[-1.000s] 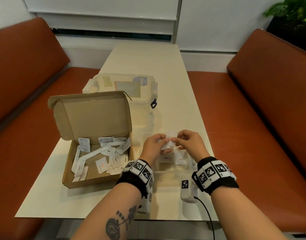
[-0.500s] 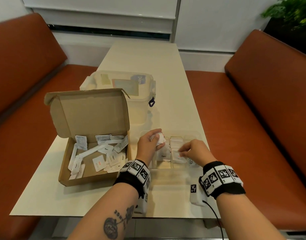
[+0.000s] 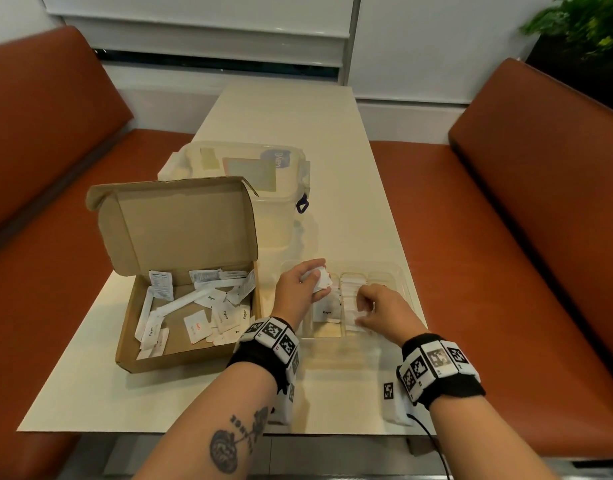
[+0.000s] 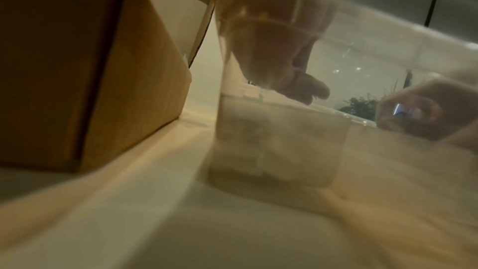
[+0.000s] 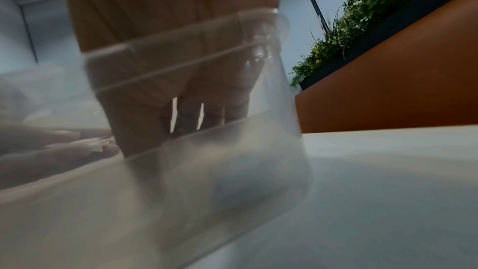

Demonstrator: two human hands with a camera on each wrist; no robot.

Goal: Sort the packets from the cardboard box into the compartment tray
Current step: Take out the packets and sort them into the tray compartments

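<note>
The open cardboard box (image 3: pixel 149 355) on the table's left holds several white packets (image 3: pixel 225 313). Right of it stands the clear compartment tray (image 3: pixel 400 273), its near wall (image 4: pixel 279 140) blurred in both wrist views. My left hand (image 3: pixel 303 287) hovers over the tray's left compartment, gripping a small bundle of white packets (image 3: pixel 320 282). My right hand (image 3: pixel 376 306) is down in the middle compartment, finger and thumb pinching a white packet (image 3: pixel 353 318) that lies on the packets stacked there. A "Pepper" packet (image 3: pixel 327 311) lies in the left compartment.
A lidded clear plastic container (image 3: pixel 249 174) stands behind the box, whose raised lid (image 3: pixel 184 223) leans back toward it. Orange benches (image 3: pixel 506 237) flank the narrow table (image 3: pixel 281 109). A plant (image 5: pixel 362 17) is at the far right.
My hands, together a second ago over the tray, have parted. The right hand dropped into the middle compartment with one packet; the left stayed above the left compartment with its bundle.
</note>
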